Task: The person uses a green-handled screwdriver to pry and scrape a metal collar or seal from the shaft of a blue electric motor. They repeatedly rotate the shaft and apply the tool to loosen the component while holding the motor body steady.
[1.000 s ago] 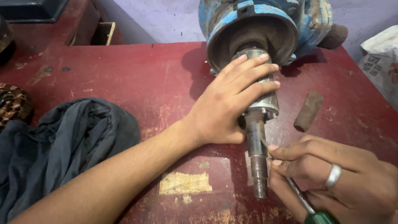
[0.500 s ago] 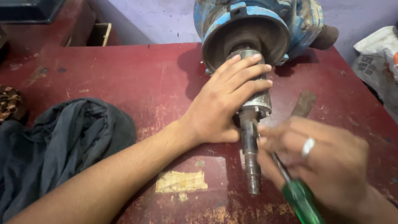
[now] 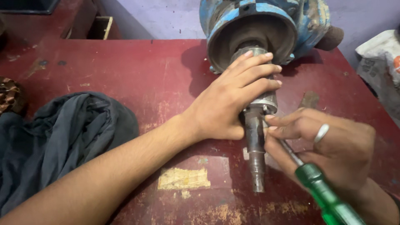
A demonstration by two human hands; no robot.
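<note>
A blue motor housing [image 3: 266, 21] lies on its side at the back of the dark red table [image 3: 146, 71], with a steel shaft [image 3: 256, 150] sticking out toward me. My left hand [image 3: 233, 100] wraps over the shaft near the housing mouth, fingers across the bearing collar. My right hand [image 3: 329, 146], with a ring on one finger, grips a green-handled screwdriver [image 3: 325, 196]; its blade tip rests against the shaft just below the collar.
A dark grey cloth [image 3: 54, 137] is bunched at the left. A brown coil-like part [image 3: 10, 93] sits at the left edge. A small brown cylinder [image 3: 309, 99] lies right of the shaft. A white bag [image 3: 381, 58] is at the far right.
My right hand has moved up and left along the shaft, bringing the screwdriver tip to the collar. The left hand stays on the shaft. The view has shifted slightly.
</note>
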